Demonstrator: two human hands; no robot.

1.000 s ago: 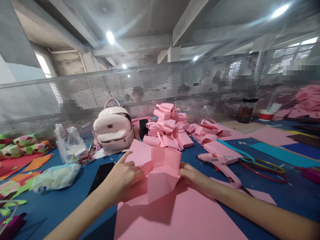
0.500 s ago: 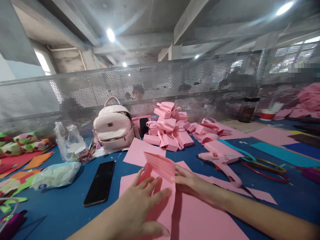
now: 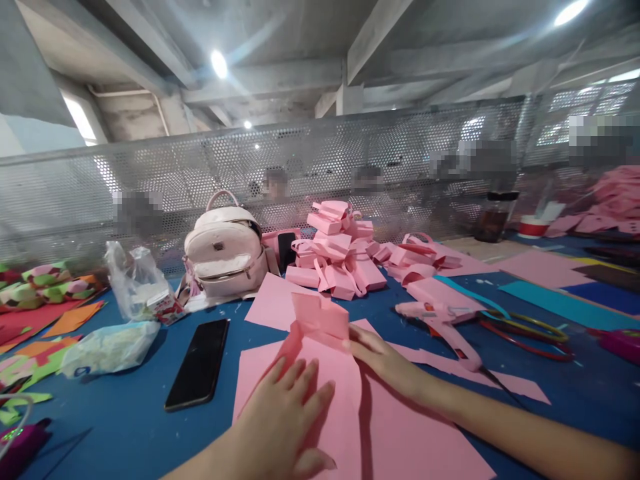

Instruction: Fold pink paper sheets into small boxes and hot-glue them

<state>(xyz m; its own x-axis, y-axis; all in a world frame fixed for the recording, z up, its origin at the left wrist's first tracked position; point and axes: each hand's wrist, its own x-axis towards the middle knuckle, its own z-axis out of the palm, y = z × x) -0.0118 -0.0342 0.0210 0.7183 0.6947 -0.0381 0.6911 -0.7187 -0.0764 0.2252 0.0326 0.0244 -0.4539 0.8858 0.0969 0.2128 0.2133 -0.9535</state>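
A folded piece of pink paper (image 3: 333, 387) lies in front of me, its sides bent up and its far flap (image 3: 320, 317) standing. My left hand (image 3: 285, 413) rests inside it with the fingers spread, palm down. At the far right corner my right hand (image 3: 385, 360) grips the paper's edge, thumb towards me and the other fingers partly behind the flap. Flat pink sheets (image 3: 420, 433) lie beneath the folded piece. To the right of my right hand is a pink glue gun (image 3: 445, 327).
Folded pink paper pieces (image 3: 340, 250) are piled at the back beside a pale backpack (image 3: 223, 253). A black phone (image 3: 197, 363) and a plastic packet (image 3: 110, 348) lie left. Coloured hoops (image 3: 530, 330) sit right. A perforated metal screen (image 3: 310, 150) stands behind.
The standing far flap has changed angle and the folded paper has spread wider to the right. My left hand has moved slightly down and its fingers lie flatter. My right hand stays at the corner.
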